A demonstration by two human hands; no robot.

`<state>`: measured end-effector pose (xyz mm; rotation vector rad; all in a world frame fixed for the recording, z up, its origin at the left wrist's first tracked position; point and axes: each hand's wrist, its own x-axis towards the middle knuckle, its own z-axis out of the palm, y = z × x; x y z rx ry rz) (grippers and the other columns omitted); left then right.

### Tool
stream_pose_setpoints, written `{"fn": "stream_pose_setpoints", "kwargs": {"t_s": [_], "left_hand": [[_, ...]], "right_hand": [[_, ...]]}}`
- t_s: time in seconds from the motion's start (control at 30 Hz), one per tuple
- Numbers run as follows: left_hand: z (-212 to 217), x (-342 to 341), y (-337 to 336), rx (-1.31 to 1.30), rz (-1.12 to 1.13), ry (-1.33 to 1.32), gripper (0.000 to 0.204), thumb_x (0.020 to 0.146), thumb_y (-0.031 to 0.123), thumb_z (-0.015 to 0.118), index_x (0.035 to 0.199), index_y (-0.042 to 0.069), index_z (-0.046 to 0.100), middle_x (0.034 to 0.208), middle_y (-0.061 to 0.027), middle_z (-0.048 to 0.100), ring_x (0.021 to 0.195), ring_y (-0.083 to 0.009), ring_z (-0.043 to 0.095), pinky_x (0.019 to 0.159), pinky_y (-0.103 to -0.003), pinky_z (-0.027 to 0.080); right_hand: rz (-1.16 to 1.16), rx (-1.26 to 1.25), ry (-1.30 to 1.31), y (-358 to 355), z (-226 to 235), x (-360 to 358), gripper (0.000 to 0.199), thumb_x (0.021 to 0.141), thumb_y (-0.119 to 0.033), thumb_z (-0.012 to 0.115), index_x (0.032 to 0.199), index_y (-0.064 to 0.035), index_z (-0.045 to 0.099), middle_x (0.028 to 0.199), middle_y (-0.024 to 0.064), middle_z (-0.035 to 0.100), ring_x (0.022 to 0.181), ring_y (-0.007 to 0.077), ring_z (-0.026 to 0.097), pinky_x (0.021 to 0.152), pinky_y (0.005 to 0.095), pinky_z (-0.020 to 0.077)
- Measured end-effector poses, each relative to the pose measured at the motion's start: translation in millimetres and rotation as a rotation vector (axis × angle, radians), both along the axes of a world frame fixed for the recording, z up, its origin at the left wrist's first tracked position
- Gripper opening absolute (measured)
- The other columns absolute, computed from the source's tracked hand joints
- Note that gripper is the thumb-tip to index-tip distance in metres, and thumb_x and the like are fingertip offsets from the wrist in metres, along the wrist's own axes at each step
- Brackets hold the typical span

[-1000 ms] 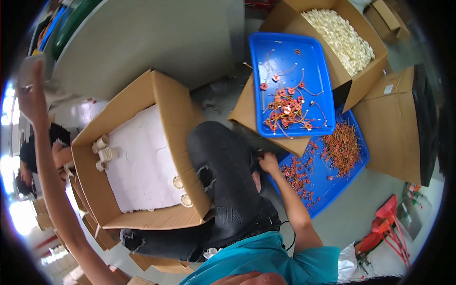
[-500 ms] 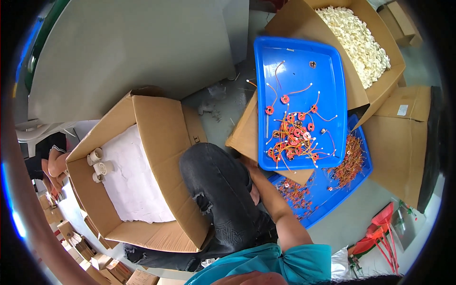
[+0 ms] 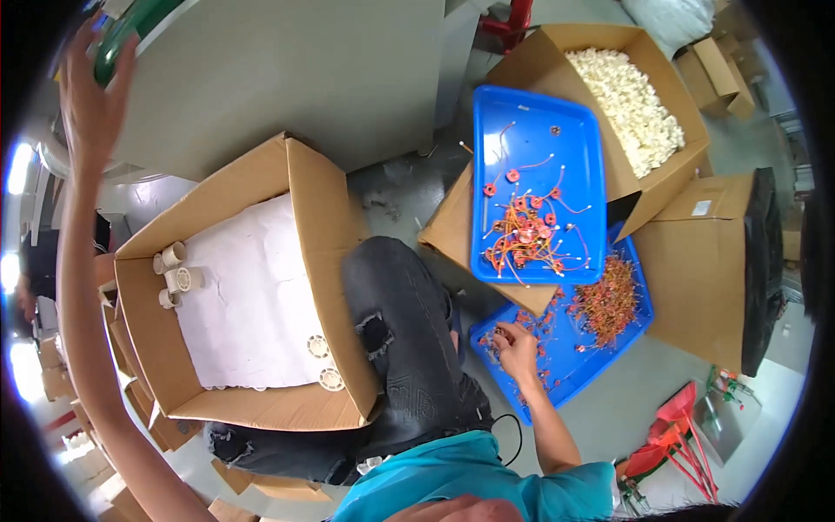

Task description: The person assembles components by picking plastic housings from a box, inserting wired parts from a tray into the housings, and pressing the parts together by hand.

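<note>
My right hand (image 3: 517,348) reaches down into the lower blue tray (image 3: 591,370), its fingers curled among small orange wired parts (image 3: 609,300). Whether it grips one cannot be made out. A second blue tray (image 3: 574,139) rests above it on a cardboard flap and holds a tangle of the same orange parts (image 3: 522,235). My left arm is raised high at the far left. There my left hand (image 3: 91,104) has its fingers spread beside a green object (image 3: 130,35) at the edge of a grey table (image 3: 287,78).
A large open cardboard box (image 3: 322,217) on my left holds a white sheet and a few white spools (image 3: 174,278). Another open box (image 3: 539,52) is full of white pieces (image 3: 626,96). A brown box (image 3: 704,261) stands at right, red tools (image 3: 678,444) lie at lower right.
My left arm has swung up to the green object at the top left. My right hand has stayed in the lower blue tray. The view has shifted slightly.
</note>
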<state>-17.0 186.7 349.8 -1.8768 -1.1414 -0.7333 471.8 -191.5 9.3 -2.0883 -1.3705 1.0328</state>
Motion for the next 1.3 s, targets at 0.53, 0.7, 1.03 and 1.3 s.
{"fn": "stream_pose_setpoints", "kwargs": {"t_s": [0.53,0.7,1.03,1.3], "left_hand": [[-217,16,-580,0.054,0.459,-1.353,0.022,0.089,-0.005,0.058,0.108,0.002,0.049,0.102,-0.0077,0.049,0.094,-0.0177,0.05,0.088,-0.029,0.042],[-336,133,-805,-1.169,0.804,-1.354,0.043,0.064,-0.007,0.058,0.106,-0.001,0.053,0.113,-0.0204,0.052,0.104,-0.0343,0.052,0.087,-0.04,0.043],[-302,64,-772,-0.872,0.778,-0.818,0.04,0.066,-0.001,0.059,0.106,-0.002,0.062,0.112,-0.0221,0.061,0.105,-0.0342,0.06,0.089,-0.043,0.047],[-251,-44,-786,-1.353,0.431,-0.734,0.034,0.069,0.001,0.059,0.102,-0.002,0.064,0.104,-0.0195,0.063,0.099,-0.0313,0.062,0.086,-0.041,0.049]], "right_hand": [[0.506,0.88,0.447,148,231,-179,0.024,0.085,0.006,0.067,0.108,0.0045,0.065,0.095,0.0085,0.066,0.08,0.0141,0.065,0.071,0.0264,0.0537],[0.845,1.351,0.311,207,314,-349,0.024,0.085,0.005,0.067,0.108,-0.001,0.068,0.09,0.0077,0.068,0.079,0.0149,0.066,0.072,0.0262,0.0543],[0.773,1.57,-0.409,377,393,-574,0.022,0.076,-0.005,0.066,0.098,-0.0007,0.067,0.099,0.0181,0.066,0.091,0.0336,0.068,0.08,0.0418,0.0565],[0.863,1.51,0.284,170,245,-472,0.028,0.08,-0.001,0.064,0.107,-0.0083,0.07,0.108,0.0159,0.062,0.092,0.0324,0.065,0.079,0.0406,0.0554]]}}
